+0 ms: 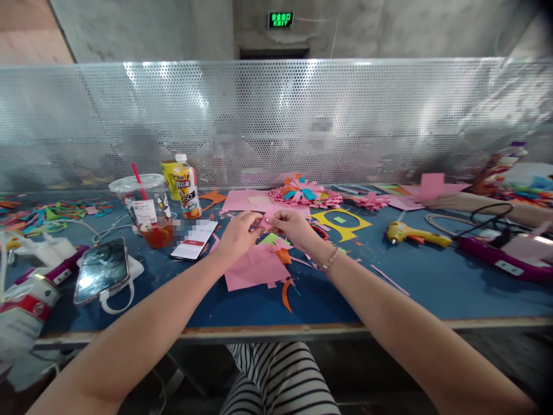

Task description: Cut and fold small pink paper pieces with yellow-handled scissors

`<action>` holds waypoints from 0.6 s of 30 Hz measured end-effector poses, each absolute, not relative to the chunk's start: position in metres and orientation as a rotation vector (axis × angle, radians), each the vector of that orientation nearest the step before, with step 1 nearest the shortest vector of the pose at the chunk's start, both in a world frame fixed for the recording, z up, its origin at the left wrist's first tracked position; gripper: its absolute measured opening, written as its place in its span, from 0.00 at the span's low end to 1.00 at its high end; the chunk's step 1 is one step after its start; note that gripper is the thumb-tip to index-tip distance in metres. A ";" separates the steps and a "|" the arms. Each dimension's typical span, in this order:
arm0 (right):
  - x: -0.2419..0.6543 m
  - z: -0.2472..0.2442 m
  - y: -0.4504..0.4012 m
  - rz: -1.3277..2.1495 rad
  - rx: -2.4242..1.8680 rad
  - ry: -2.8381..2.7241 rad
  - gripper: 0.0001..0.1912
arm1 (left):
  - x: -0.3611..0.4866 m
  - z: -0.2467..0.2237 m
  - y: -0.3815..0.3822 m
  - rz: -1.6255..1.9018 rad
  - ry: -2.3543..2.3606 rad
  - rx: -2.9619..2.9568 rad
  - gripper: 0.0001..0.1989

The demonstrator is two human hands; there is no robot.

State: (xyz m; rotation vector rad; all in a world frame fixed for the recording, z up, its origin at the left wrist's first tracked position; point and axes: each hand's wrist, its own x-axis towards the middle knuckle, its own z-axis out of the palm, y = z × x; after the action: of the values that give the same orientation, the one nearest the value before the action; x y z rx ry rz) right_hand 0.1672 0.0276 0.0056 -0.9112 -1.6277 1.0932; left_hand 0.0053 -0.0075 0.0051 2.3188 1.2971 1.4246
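Note:
My left hand and my right hand meet over the middle of the blue table. Between their fingertips is a small piece of pink paper, pinched from both sides; its exact shape is partly hidden by the fingers. Just below them lies a pink paper sheet, with an orange scrap and a green scrap at its upper edge. Behind the hands rests a heap of fringed pink paper pieces with blue and orange bits on top. A yellow paper with a round cut-out lies beyond my right wrist.
At left stand a plastic drink cup, a bottle and phones. A yellow glue gun and a purple power strip lie at right. Another person's arm reaches in there. A perforated metal screen closes the back.

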 end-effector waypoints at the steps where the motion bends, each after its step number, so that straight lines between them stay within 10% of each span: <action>1: 0.167 0.006 0.027 1.111 -0.903 -1.619 0.19 | 0.005 0.006 -0.008 1.419 1.297 2.327 0.12; 18: 0.163 0.010 0.017 1.139 -0.717 -1.726 0.15 | 0.005 0.006 -0.008 1.419 1.255 1.915 0.11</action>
State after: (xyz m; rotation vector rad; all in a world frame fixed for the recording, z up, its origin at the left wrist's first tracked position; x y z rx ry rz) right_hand 0.1631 0.0173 0.0099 -0.7171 -1.7258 1.1391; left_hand 0.0046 -0.0078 0.0055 1.9146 1.2550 1.4192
